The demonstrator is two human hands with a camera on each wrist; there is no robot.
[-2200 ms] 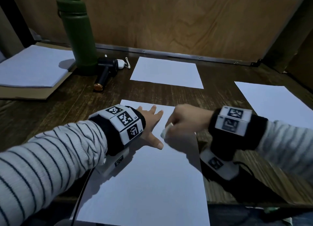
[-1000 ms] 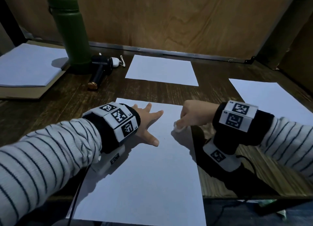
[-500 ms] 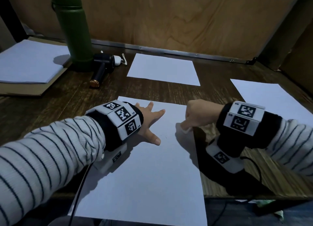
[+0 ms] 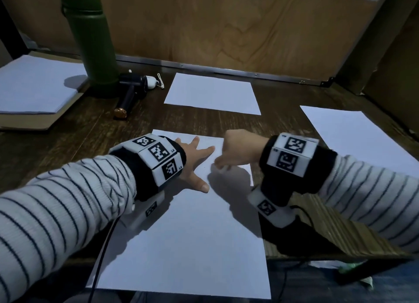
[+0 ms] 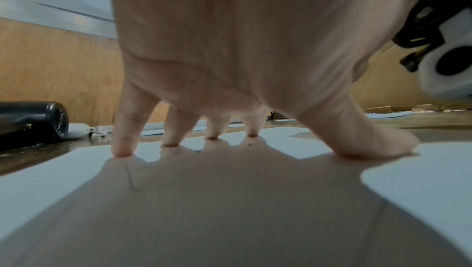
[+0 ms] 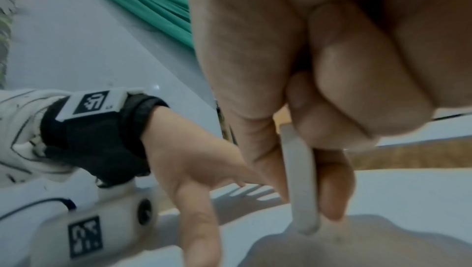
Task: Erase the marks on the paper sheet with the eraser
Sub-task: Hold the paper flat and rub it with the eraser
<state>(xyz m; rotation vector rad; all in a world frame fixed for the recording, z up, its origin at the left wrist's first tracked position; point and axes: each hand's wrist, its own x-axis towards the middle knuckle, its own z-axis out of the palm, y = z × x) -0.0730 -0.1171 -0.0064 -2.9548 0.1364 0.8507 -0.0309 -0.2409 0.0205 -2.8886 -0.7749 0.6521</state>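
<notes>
The right hand (image 4: 241, 149) is pinching the eraser (image 6: 301, 186) between thumb and forefinger, the other fingers (image 6: 367, 81) curling in behind it; the eraser is a thin white slab standing nearly on end, its long axis running down from the fingertips so that only its lower tip is meeting the paper sheet (image 4: 186, 246). That tip is sitting near the sheet's far right corner, and in the head view it is showing as a small white nub (image 4: 223, 169) just under the knuckles. The left hand (image 4: 192, 164) is lying flat with its fingers (image 5: 122, 130) spread apart and straight, pressing the sheet down onto the tabletop (image 4: 68, 139) just beside the eraser, on the thumb side of the right hand. A few tiny dark specks and a faint pencil line (image 5: 130, 178) are lying under and just ahead of the left fingertips, so any remaining marks seem to lie from the eraser toward the left hand; the right hand is the one to reach them, probably with short strokes while the left keeps the sheet from creasing. The wrist bands are carrying black-and-white square code tags (image 4: 158, 152); tiny lettering beside them is too small to read.
</notes>
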